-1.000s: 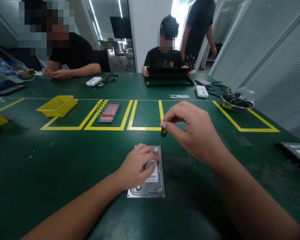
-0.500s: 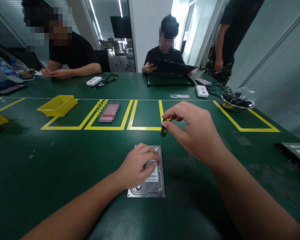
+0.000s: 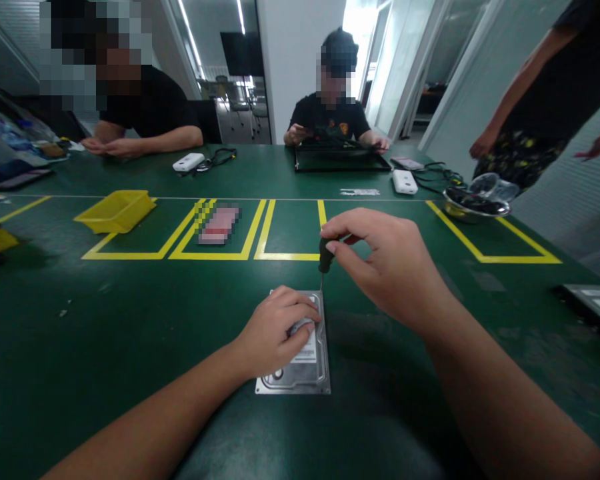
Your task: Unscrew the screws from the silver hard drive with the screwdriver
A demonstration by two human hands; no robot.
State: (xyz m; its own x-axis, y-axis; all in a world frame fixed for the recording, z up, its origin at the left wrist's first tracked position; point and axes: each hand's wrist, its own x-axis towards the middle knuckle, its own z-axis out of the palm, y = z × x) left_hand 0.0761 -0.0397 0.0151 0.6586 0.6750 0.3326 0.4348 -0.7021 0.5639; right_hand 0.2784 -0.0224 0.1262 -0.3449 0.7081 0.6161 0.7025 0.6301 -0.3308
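A silver hard disk drive (image 3: 307, 370) lies flat on the green table (image 3: 130, 320) in front of me. My left hand (image 3: 275, 330) rests on top of it with curled fingers pressing it down. My right hand (image 3: 387, 263) pinches the handle of a small screwdriver (image 3: 324, 257) between thumb and fingers. The screwdriver stands upright with its thin tip at the drive's far right corner.
A yellow bin (image 3: 114, 211) and yellow floor-tape boxes lie beyond the drive. A metal bowl (image 3: 475, 200) sits at the right, another drive (image 3: 593, 303) at the right edge. Two people sit across the table; one handles a black panel (image 3: 340, 160). A third person stands at the right.
My fingers have turned on the screwdriver handle, which stays over the same corner. The standing person has walked from the doorway toward the right side of the table.
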